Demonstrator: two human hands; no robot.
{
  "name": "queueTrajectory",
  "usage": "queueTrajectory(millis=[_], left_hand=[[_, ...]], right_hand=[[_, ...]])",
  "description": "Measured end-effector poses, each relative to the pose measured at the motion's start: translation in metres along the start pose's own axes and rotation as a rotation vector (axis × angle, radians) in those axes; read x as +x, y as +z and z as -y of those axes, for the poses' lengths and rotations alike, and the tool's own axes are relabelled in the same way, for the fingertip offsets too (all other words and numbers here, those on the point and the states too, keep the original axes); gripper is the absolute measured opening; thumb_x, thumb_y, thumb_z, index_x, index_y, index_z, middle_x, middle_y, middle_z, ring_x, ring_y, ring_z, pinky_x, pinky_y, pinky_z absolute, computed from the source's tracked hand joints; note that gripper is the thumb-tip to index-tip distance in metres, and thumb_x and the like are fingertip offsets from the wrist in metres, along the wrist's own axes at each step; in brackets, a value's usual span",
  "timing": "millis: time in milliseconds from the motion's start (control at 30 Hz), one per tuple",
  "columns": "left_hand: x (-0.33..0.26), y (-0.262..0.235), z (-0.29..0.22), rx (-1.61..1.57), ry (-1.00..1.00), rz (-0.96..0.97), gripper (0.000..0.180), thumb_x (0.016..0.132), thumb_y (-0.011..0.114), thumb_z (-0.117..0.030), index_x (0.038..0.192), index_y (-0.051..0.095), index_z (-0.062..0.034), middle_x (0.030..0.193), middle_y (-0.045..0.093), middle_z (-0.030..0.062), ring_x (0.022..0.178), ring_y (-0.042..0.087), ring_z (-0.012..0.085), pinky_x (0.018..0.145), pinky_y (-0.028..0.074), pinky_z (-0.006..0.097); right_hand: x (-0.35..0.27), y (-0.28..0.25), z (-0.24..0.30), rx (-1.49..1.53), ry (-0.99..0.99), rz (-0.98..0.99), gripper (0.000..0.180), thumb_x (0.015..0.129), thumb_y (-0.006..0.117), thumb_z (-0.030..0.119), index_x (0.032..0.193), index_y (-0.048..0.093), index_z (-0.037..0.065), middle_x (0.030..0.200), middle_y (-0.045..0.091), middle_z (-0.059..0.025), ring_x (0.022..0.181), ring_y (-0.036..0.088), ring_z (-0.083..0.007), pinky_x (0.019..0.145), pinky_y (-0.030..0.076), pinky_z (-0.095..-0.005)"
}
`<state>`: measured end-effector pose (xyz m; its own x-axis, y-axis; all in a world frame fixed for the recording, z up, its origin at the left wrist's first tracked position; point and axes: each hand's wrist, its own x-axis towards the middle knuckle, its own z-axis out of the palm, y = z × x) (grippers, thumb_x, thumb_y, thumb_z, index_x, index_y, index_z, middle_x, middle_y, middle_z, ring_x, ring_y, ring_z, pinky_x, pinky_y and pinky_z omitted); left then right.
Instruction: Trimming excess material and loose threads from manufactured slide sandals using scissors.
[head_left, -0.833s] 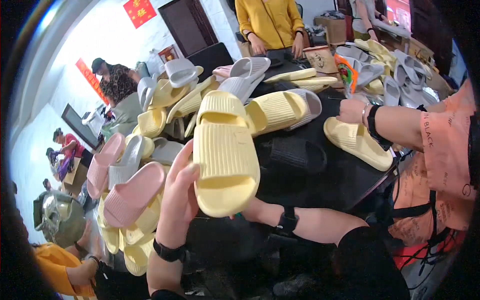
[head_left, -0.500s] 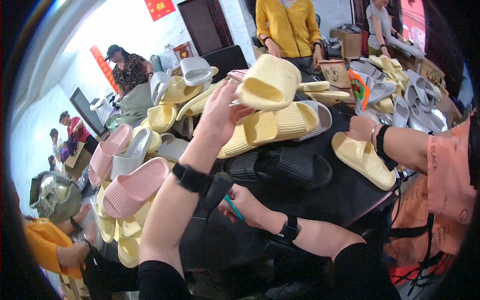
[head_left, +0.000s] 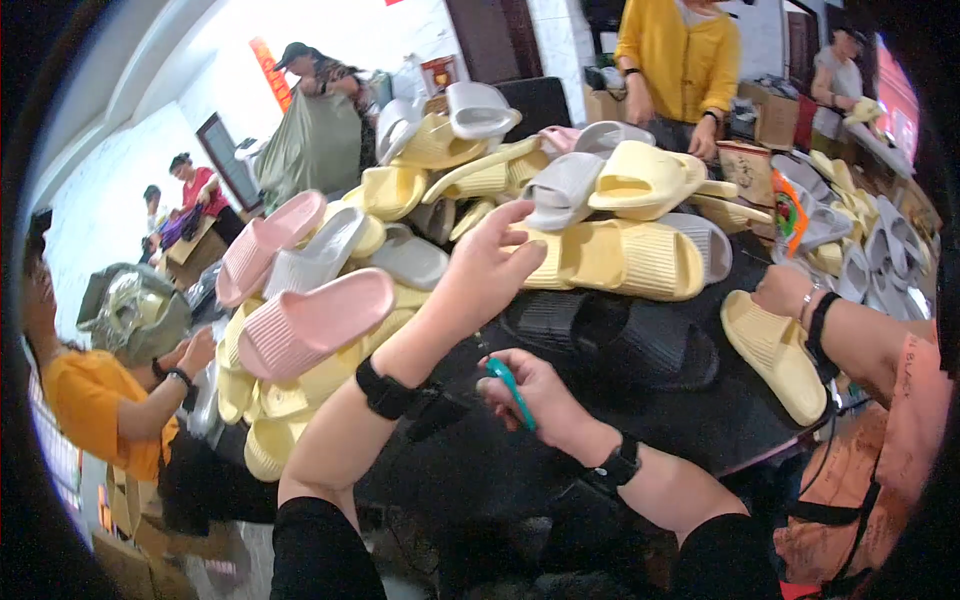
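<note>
My left hand [head_left: 492, 268] is raised over the black table, fingers apart and holding nothing. Its fingertips are close to a grey slipper [head_left: 562, 188] and the ridged yellow slippers [head_left: 655, 262]; whether they touch I cannot tell. A smooth yellow slipper [head_left: 645, 182] rests on top of that pile. Lower down, my right hand [head_left: 540, 395] is closed around a slim teal-handled tool [head_left: 511, 392] with a thin dark tip. Beyond it lie black ridged slippers [head_left: 620, 335]. A pink slipper [head_left: 318, 322] tops the heap left of my left forearm.
On the right, a co-worker's hand [head_left: 785, 292] rests on a yellow slipper [head_left: 775, 355]. Grey and yellow slippers [head_left: 880, 235] are heaped at the far right. Another person in orange [head_left: 105, 410] sits at left, and one in yellow [head_left: 680, 60] stands across the table [head_left: 440, 470].
The smooth yellow slipper has left my left hand and now lies on the pile. The teal tool shows more fully in my right hand. The whole view has shifted.
</note>
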<state>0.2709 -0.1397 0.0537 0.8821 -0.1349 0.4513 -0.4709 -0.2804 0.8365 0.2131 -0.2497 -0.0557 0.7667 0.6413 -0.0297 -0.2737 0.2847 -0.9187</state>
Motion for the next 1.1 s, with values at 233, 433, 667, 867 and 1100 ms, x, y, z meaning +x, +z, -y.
queueTrajectory(millis=[233,433,667,867,1100], left_hand=[[-0.051,-0.131,-0.009,0.354,-0.033,-0.405,0.043,0.083,0.061,-0.011,0.122,0.050,0.0034,0.115,0.057,0.0140,0.100,0.057,0.0173,0.086,0.046,0.028],[-0.090,-0.269,0.007,0.917,-0.035,-0.653,0.038,0.084,0.059,-0.020,0.113,0.056,0.0038,0.106,0.061,0.0183,0.098,0.059,0.0237,0.085,0.045,0.032],[-0.113,-0.275,0.002,0.963,-0.188,-0.415,0.034,0.083,0.060,-0.025,0.106,0.062,0.0000,0.096,0.064,0.0156,0.086,0.062,0.0229,0.077,0.047,0.031],[-0.116,-0.241,-0.028,1.136,-0.220,0.235,0.039,0.074,0.068,-0.026,0.110,0.062,-0.0117,0.127,0.049,0.0147,0.121,0.043,0.0319,0.104,0.031,0.042],[-0.116,-0.250,-0.044,1.297,-0.277,0.344,0.036,0.066,0.070,-0.022,0.097,0.060,-0.0074,0.110,0.055,0.0136,0.108,0.051,0.0310,0.094,0.040,0.041]], right_hand=[[-0.002,0.005,0.005,-0.093,0.052,0.029,0.031,0.081,0.067,0.014,0.107,0.053,0.006,0.074,0.056,-0.0010,0.056,0.052,-0.0063,0.043,0.043,-0.0193],[-0.001,0.006,0.004,-0.146,0.085,0.070,0.034,0.080,0.067,0.015,0.108,0.053,0.004,0.074,0.056,0.0004,0.056,0.052,-0.0053,0.044,0.043,-0.0184],[-0.003,0.006,0.003,-0.188,0.094,0.067,0.033,0.080,0.067,0.016,0.109,0.053,0.004,0.074,0.056,0.0011,0.056,0.052,-0.0039,0.044,0.043,-0.0174],[-0.005,0.006,0.009,-0.173,0.090,0.079,0.035,0.080,0.068,0.018,0.109,0.053,0.003,0.073,0.055,0.0017,0.056,0.051,-0.0032,0.044,0.043,-0.0170],[-0.007,0.007,0.012,-0.196,0.061,0.116,0.036,0.081,0.068,0.019,0.110,0.053,0.004,0.072,0.054,0.0023,0.055,0.050,-0.0032,0.043,0.042,-0.0171]])
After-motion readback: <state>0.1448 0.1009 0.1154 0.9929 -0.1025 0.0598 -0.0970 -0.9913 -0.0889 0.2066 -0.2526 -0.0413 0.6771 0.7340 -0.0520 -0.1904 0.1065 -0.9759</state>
